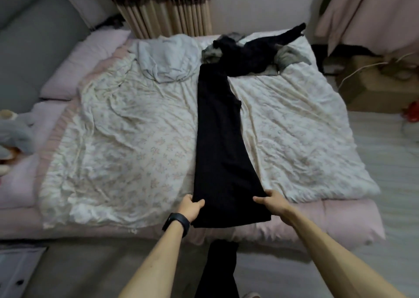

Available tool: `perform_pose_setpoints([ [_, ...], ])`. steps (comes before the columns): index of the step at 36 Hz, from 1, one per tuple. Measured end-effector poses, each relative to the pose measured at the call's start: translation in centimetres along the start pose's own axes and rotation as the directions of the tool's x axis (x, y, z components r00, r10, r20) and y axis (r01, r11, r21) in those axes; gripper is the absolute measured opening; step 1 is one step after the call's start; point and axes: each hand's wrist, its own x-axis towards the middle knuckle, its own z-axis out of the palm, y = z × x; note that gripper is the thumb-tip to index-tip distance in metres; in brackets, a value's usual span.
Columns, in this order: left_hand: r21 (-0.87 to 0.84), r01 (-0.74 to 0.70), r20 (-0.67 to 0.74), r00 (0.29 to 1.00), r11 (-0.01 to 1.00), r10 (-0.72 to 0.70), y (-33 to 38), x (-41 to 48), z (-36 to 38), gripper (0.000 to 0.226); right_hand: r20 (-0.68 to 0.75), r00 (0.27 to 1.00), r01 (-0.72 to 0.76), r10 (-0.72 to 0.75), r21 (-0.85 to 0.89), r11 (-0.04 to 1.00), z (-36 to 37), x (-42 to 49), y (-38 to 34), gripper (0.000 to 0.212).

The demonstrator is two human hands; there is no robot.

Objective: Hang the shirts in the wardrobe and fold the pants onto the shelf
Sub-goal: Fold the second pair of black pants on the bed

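On the bed [127, 138], the left hand [193, 207] and right hand [272, 201] pinch the near end of unfolded black pants [223, 152]; other garments [247, 56] lie heaped at the far edge.

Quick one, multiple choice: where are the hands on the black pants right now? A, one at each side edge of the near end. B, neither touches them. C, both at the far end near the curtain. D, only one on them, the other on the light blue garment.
A: the left hand and the right hand each grip a side edge of the black pants at the end nearest the person.
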Motion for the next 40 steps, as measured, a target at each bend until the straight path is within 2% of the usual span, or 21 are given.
perform_pose_setpoints([
  [5, 0.151, 0.018, -0.03, 0.999, 0.988, -0.014, 1.5, -3.0, -1.0, 0.05, -0.02, 1.0, 0.002, -0.004, -0.088, 0.996, -0.9, -2.6, -2.1, 0.012],
  [8, 0.206, 0.005, -0.015, 1.0, 0.979, -0.002, 1.9, -4.5, -1.3, 0.02, -0.068, 0.998, -0.012, 0.002, -0.146, 0.989, -1.3, -3.9, -2.6, 0.008],
  [13, 0.257, -0.006, -0.013, 1.0, 0.966, 0.01, 1.6, -6.2, -2.1, 0.028, -0.14, 0.99, -0.03, 0.006, -0.173, 0.985, -1.7, -5.7, -2.5, 0.01],
  [15, 0.22, 0.001, 0.005, 1.0, 0.975, -0.003, 1.2, -6.6, -2.5, 0.026, -0.153, 0.988, -0.029, 0.004, -0.161, 0.987, -1.7, -6.6, -2.1, 0.012],
  [19, 0.262, 0.037, 0.085, 0.994, 0.964, -0.061, -0.6, -7.8, -2.7, 0.021, -0.113, 0.993, -0.059, 0.046, -0.121, 0.991, -1.2, -8.4, 0.2, 0.013],
  [22, 0.285, 0.132, 0.131, 0.976, 0.949, -0.175, -3.7, -8.9, -1.9, 0.022, -0.036, 0.987, -0.157, 0.154, -0.099, 0.983, -0.1, -9.9, 4.0, 0.008],
  [27, 0.31, 0.285, 0.274, 0.887, 0.907, -0.372, -9.0, -10.8, 0.7, 0.017, 0.076, 0.952, -0.286, 0.296, -0.119, 0.951, 1.1, -11.0, 10.2, 0.004],
  [31, 0.297, 0.287, 0.282, 0.885, 0.911, -0.371, -8.8, -11.4, 0.4, 0.016, 0.103, 0.943, -0.309, 0.317, -0.086, 0.947, 1.0, -10.7, 10.6, 0.006],
  [36, 0.23, 0.213, 0.35, 0.892, 0.95, -0.285, -4.5, -11.0, -2.0, 0.032, 0.064, 0.977, -0.2, 0.203, -0.05, 0.978, -0.8, -10.1, 5.8, 0.012],
  [38, 0.154, 0.168, 0.306, 0.929, 0.974, -0.209, -2.8, -10.3, -3.1, 0.031, 0.012, 0.996, -0.089, 0.09, -0.04, 0.995, -1.7, -9.8, 3.1, 0.017],
  [40, -0.018, 0.133, 0.23, 0.965, 0.991, -0.126, -0.8, -9.1, -4.0, 0.019, -0.05, 0.999, 0.008, -0.006, 0.031, 0.999, -2.4, -9.3, 0.5, 0.015],
])
